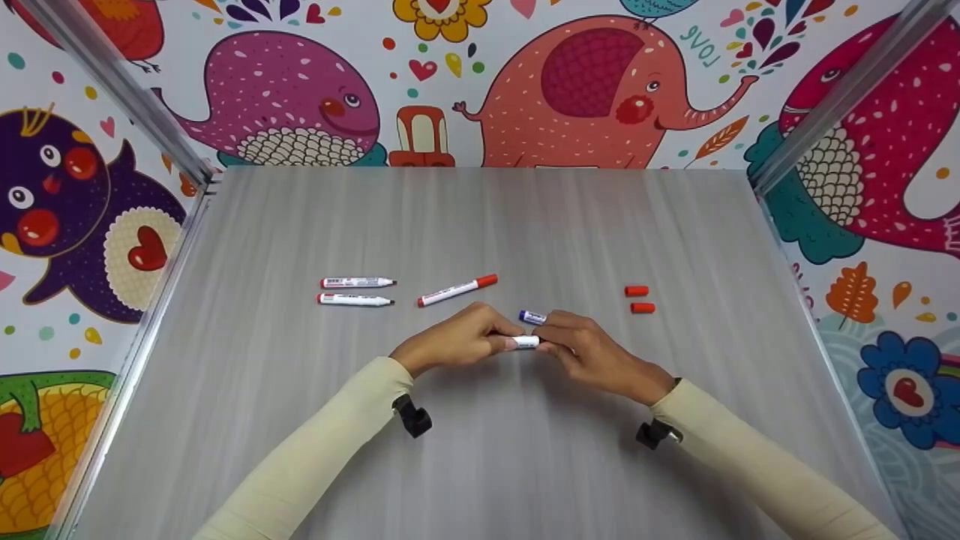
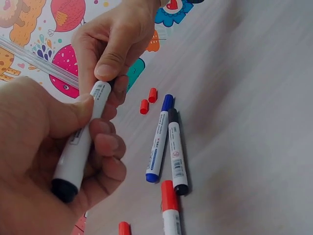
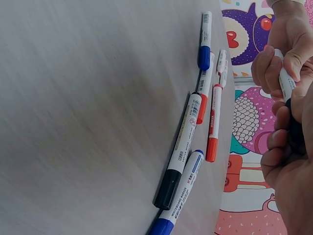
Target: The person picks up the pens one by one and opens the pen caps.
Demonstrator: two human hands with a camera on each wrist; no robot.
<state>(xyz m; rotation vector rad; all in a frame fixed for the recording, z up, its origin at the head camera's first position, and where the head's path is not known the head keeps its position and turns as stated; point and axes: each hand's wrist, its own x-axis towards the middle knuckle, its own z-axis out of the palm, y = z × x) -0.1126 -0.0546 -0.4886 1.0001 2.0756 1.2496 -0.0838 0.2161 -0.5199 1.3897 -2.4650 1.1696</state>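
Between both hands is a white whiteboard marker [image 1: 526, 342] with a black end. My left hand [image 1: 463, 335] grips its barrel, thumb along the side, as the left wrist view shows. The fingers of my right hand [image 1: 596, 352] curl round the marker's black cap [image 3: 295, 122] at the other end. Just behind the right hand lies a blue-ended marker [image 1: 532, 318], partly covered in the head view. A black-capped marker [image 3: 185, 142] and a blue-capped marker [image 3: 185, 191] lie side by side on the table in the right wrist view.
A red-capped marker [image 1: 456, 290] lies slanted beyond the left hand. Further left, two uncapped markers with red ends, an upper one [image 1: 356, 283] and a lower one [image 1: 352, 300], lie parallel. Two loose red caps [image 1: 637, 291] lie at the right. Printed panels surround the grey table [image 1: 480, 217].
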